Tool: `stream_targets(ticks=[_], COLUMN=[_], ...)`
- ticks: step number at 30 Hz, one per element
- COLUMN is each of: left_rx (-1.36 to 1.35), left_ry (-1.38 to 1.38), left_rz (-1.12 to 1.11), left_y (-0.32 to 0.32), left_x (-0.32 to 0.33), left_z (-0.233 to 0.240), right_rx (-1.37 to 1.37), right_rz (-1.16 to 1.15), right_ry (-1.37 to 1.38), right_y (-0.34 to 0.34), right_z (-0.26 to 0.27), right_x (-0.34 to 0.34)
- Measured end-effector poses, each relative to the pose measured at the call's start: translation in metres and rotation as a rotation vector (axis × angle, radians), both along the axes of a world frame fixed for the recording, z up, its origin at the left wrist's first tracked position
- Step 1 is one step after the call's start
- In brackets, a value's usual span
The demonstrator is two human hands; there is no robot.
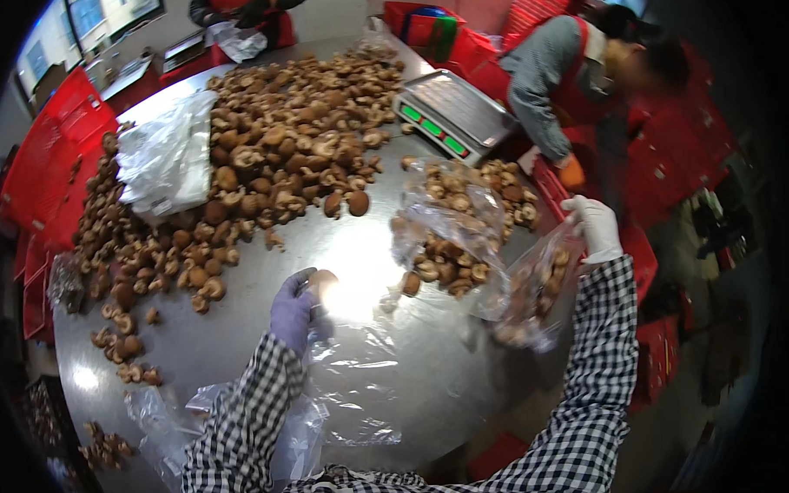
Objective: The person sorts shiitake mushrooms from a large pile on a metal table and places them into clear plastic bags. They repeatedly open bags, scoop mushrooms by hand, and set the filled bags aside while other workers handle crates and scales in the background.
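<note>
My left hand [295, 310], in a purple glove, is over the metal table with a brown mushroom [323, 285] at its fingertips. Just below it a flat clear plastic bag [355, 394] lies on the table. On the right my right hand [592, 228], in a white glove, grips the top of a clear bag of mushrooms [536, 294] hanging at the table's right side. Left of that bag, more clear bags with mushrooms [455, 225] lie on the table. A large heap of loose mushrooms [286, 139] covers the far and left parts.
A digital scale [455, 111] stands at the far right, with a co-worker [545, 78] leaning beside it. Another person [249, 17] stands beyond the table. White plastic bags [166, 153] lie on the heap. Red crates [59, 154] stand at the left, and more red crates are on the right.
</note>
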State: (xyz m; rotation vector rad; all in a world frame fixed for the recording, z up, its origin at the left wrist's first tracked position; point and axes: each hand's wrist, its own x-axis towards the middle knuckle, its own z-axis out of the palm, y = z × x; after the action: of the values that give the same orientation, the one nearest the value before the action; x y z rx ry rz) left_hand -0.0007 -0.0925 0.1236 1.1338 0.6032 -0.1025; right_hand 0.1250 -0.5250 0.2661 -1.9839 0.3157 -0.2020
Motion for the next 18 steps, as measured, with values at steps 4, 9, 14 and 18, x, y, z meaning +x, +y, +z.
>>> stream_targets(ticks=[4,9,14,18], left_rx=[-0.154,-0.218,-0.071,1.249], left_ry=[0.169,0.01,0.01,0.189], left_rz=[0.116,0.281,0.082,-0.516], left_y=[0.041,0.085,0.09,0.067], left_x=[0.043,0.06,0.022,-0.031], left_z=[-0.056,-0.127,-0.112,-0.049], right_rx=[0.147,-0.052,-0.518,-1.102], right_rz=[0.102,0.246,0.246,0.213], right_ry=[0.007,0.091,0.125,-0.019], right_y=[-0.021,0.017,0.042,0.063], right_z=[-0.037,-0.099,-0.113,-0.081], right_x=[0.044,0.058,0.022,-0.023])
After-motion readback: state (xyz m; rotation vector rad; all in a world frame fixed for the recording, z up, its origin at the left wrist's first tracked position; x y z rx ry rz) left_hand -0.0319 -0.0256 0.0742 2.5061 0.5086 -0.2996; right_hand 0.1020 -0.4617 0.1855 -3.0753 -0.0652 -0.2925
